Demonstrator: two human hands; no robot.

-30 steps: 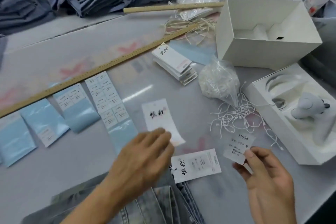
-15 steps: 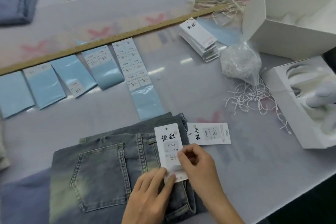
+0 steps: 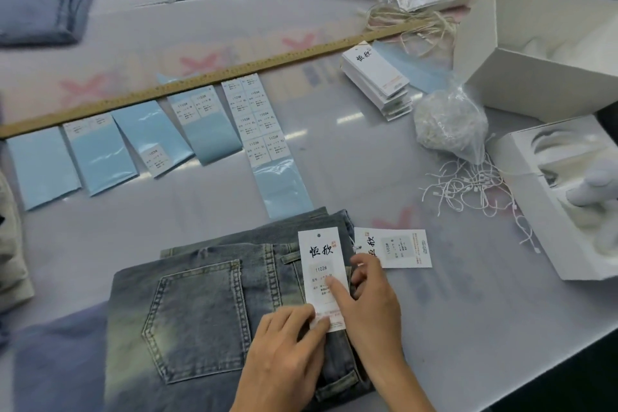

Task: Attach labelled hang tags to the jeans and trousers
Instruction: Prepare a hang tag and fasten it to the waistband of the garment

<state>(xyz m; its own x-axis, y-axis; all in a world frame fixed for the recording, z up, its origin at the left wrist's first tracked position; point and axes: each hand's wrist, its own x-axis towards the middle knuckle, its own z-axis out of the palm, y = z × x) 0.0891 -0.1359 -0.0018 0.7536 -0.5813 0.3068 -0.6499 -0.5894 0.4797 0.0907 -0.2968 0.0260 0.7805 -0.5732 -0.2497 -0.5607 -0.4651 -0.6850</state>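
Folded washed-blue jeans [image 3: 200, 304] lie at the table's near edge, back pocket up. A white hang tag [image 3: 321, 254] lies upright on their waistband with a size sticker on its middle. My left hand [image 3: 284, 358] holds down the tag's bottom edge with its fingertips. My right hand [image 3: 368, 304] presses its index finger on the sticker. A second labelled tag [image 3: 398, 247] lies sideways on the table just right of the jeans. A stack of blank tags [image 3: 378, 77] sits further back. Loose white tag strings [image 3: 468, 184] spill beside a clear bag of strings [image 3: 448, 124].
Blue sticker backing sheets [image 3: 100, 157] and a sheet of size stickers [image 3: 257, 117] lie under a long wooden ruler [image 3: 200, 84]. Two open white boxes [image 3: 521, 70] [image 3: 548, 244] stand at the right. Piles of folded jeans [image 3: 40, 7] line the far and left edges.
The sticker that my right hand held a second ago is now on the tag. Both hands brought the tag onto the jeans; my right index finger has moved up onto the sticker.
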